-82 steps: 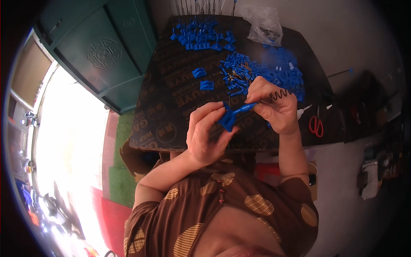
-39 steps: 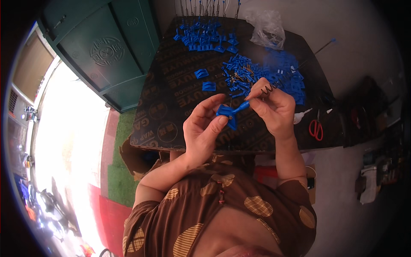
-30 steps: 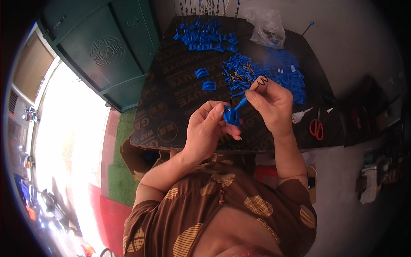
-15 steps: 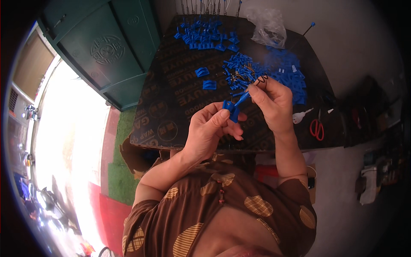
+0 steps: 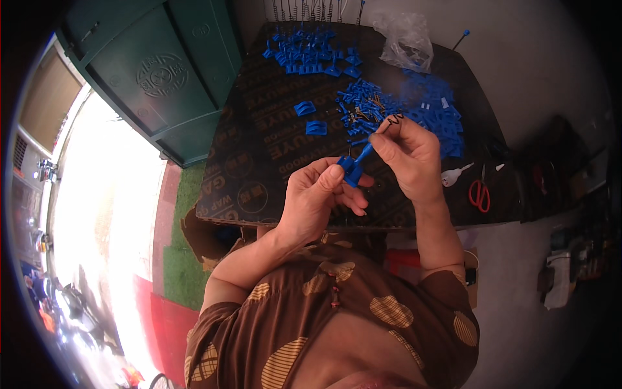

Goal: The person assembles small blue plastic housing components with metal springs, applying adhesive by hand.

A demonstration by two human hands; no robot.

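Observation:
Near the table's front edge, my left hand pinches a blue plastic base piece between thumb and fingers, its other fingers spread loosely. My right hand grips a slim blue plastic stem that has a dark coiled spring at its upper end. The stem's lower tip meets the blue base piece; whether it sits inside it I cannot tell. A pile of small blue stems with metal pins lies just beyond my hands. Two curved blue pieces rest to its left.
Blue base pieces with upright springs stand at the table's back left. A clear plastic bag and a heap of flat blue parts lie at the right. Red-handled scissors and a white nozzle bottle are beside my right forearm.
My right hand has shifted slightly left, and the blue stem now stands steeper against the base piece. The base piece has tilted a little in my left hand.

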